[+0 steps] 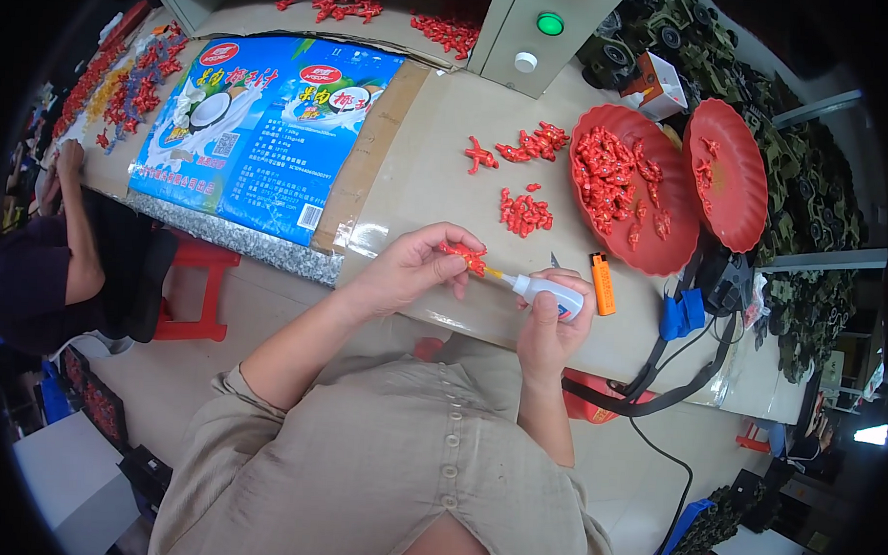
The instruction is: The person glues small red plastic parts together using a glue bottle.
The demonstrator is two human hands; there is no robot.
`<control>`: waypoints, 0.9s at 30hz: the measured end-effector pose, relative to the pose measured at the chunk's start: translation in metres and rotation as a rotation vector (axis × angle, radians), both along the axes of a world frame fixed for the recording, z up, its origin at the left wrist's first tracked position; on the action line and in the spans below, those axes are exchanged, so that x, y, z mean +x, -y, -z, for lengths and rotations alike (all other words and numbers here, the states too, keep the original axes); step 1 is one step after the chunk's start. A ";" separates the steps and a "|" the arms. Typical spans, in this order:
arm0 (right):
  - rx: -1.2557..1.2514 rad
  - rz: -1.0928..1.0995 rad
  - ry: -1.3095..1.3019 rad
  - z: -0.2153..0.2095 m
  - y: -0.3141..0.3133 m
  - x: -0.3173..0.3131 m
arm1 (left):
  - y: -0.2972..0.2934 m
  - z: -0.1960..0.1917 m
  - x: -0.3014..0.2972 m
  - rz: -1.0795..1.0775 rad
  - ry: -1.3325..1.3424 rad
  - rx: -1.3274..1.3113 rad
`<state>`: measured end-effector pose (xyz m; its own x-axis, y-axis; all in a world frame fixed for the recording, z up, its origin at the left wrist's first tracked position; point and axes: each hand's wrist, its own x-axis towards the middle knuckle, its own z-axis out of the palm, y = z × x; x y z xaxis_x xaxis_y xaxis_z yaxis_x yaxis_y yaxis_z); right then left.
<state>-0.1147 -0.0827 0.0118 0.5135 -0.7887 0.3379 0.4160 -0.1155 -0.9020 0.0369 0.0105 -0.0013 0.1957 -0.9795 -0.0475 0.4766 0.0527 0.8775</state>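
Pinched between the fingers of my left hand (405, 268) is a small red plastic figure (466, 257). My right hand (547, 342) wraps round a small white squeeze bottle (549, 294), tilted with its thin yellow nozzle (496, 273) pointing left. The nozzle's tip reaches the figure or lies just beside it; I cannot tell if they touch. Beyond my hands, a small pile of red figures (525, 214) lies on the table (422, 194). Further back are more red figures (541, 144) in a loose row. An orange lighter (602, 285) lies right of my right hand.
Two red scalloped bowls (682, 249) (755, 205) with red pieces stand at the right. A metal post (522, 45) with a green button rises at the back. Blue printed cardboard (263, 134) covers the table's left. Another person's arm (79, 216) is far left. A black cable (690, 472) hangs at the right.
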 end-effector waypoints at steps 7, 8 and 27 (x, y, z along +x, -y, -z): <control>-0.056 0.017 -0.079 0.003 0.001 -0.003 | 0.000 -0.001 -0.001 -0.028 0.020 -0.017; -0.068 0.026 -0.091 0.003 0.000 -0.004 | 0.001 -0.001 -0.002 -0.029 0.021 -0.016; 0.338 0.141 0.123 0.012 -0.025 0.011 | 0.001 -0.001 -0.006 -0.203 -0.021 -0.029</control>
